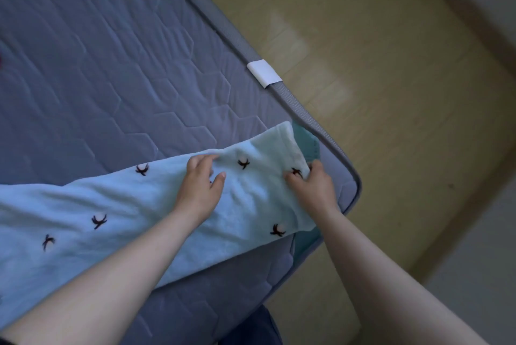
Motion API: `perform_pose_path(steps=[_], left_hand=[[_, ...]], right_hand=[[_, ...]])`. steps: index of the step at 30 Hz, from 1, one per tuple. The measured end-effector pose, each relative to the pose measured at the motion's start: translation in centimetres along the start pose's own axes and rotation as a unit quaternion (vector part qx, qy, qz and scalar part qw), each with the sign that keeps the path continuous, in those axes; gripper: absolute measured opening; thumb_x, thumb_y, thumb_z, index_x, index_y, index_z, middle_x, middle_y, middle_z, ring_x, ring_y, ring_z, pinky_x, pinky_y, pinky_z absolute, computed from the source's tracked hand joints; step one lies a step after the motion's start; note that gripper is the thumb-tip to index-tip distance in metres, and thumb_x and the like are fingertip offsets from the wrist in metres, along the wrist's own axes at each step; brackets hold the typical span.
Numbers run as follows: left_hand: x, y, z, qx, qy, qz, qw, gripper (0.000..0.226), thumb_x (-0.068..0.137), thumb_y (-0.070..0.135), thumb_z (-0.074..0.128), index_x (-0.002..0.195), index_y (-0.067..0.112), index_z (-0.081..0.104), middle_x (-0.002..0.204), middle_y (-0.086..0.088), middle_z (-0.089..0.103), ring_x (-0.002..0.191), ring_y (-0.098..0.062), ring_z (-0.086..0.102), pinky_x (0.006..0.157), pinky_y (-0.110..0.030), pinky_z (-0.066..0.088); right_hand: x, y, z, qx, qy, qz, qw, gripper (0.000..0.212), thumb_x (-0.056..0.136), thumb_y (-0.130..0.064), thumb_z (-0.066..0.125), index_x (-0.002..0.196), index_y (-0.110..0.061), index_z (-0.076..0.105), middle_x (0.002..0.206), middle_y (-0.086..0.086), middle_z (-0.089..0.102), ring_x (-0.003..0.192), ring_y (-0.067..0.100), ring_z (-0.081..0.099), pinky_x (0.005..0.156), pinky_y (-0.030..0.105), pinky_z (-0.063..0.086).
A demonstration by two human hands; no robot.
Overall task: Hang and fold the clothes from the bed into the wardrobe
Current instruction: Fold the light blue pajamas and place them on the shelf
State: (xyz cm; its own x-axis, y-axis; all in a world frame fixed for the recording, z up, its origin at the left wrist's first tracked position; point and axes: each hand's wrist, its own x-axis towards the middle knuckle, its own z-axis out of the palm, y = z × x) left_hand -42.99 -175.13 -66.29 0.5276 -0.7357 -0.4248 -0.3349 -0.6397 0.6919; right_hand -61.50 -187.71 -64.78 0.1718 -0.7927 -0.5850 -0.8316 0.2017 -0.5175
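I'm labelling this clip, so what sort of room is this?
Most likely a bedroom: a light blue garment lies on a quilted blue mattress, with yellowish floor beside it.

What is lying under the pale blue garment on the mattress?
The mattress is under the garment. Near the mattress corner a teal layer sticks out; how far it goes under is covered.

A blue quilted mattress [111, 65] fills the frame's left. A pale blue cloth [125, 205] lies across its lower corner.
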Motion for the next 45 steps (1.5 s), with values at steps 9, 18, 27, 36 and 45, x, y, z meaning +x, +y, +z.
perform_pose_path(steps=[9, 18, 27, 36, 45], left_hand=[[-5.6, -4.0, -5.8, -0.066, 0.057, -0.129, 0.988, 0.033, 0.096, 0.018, 0.051, 0.127, 0.010, 0.053, 0.121, -0.008, 0.059, 0.094, -0.016, 0.056, 0.084, -0.023, 0.039], [-13.2, -10.3, -16.3, -0.104, 0.125, -0.173, 0.971, 0.020, 0.095, 0.023, 0.054, 0.108, 0.011, 0.063, 0.102, -0.011, 0.067, 0.082, -0.026, 0.062, 0.078, -0.032, 0.046], [-25.2, -23.5, -26.6, -0.163, 0.223, -0.261, 0.925, 0.018, 0.094, 0.013, 0.056, 0.106, 0.002, 0.064, 0.100, -0.019, 0.068, 0.092, -0.032, 0.065, 0.086, -0.041, 0.051], [-33.8, -34.3, -33.3, -0.176, 0.276, -0.290, 0.899, 0.019, 0.092, 0.009, 0.058, 0.105, -0.003, 0.065, 0.102, -0.020, 0.068, 0.093, -0.030, 0.064, 0.076, -0.028, 0.041], [-35.0, -43.7, -38.4, -0.196, 0.305, -0.283, 0.888, 0.028, 0.095, 0.018, 0.054, 0.117, 0.003, 0.060, 0.108, -0.006, 0.063, 0.095, -0.019, 0.058, 0.079, -0.022, 0.038]], right_hand=[[-6.0, -5.8, 0.3, 0.048, 0.008, -0.091, 0.995, 0.019, 0.086, -0.038, 0.056, 0.080, -0.022, 0.047, 0.070, -0.007, 0.052, 0.058, 0.003, 0.049, 0.049, 0.022, 0.036], [-15.2, -15.6, 8.3, 0.099, -0.048, -0.198, 0.974, 0.022, 0.083, -0.026, 0.061, 0.077, -0.012, 0.045, 0.057, -0.017, 0.046, 0.051, -0.001, 0.041, 0.047, 0.014, 0.035], [-26.6, -22.1, 22.4, 0.088, -0.080, -0.276, 0.954, 0.016, 0.085, -0.024, 0.063, 0.092, -0.020, 0.049, 0.069, -0.008, 0.056, 0.058, 0.000, 0.051, 0.054, 0.016, 0.040], [-35.7, -26.9, 36.3, 0.085, -0.094, -0.313, 0.941, 0.021, 0.081, -0.030, 0.060, 0.097, -0.032, 0.046, 0.065, -0.010, 0.055, 0.060, 0.000, 0.054, 0.051, 0.013, 0.038], [-41.8, -28.5, 47.6, 0.070, -0.111, -0.365, 0.922, 0.021, 0.085, -0.030, 0.057, 0.099, -0.029, 0.042, 0.073, -0.010, 0.056, 0.061, 0.003, 0.055, 0.051, 0.018, 0.042]])
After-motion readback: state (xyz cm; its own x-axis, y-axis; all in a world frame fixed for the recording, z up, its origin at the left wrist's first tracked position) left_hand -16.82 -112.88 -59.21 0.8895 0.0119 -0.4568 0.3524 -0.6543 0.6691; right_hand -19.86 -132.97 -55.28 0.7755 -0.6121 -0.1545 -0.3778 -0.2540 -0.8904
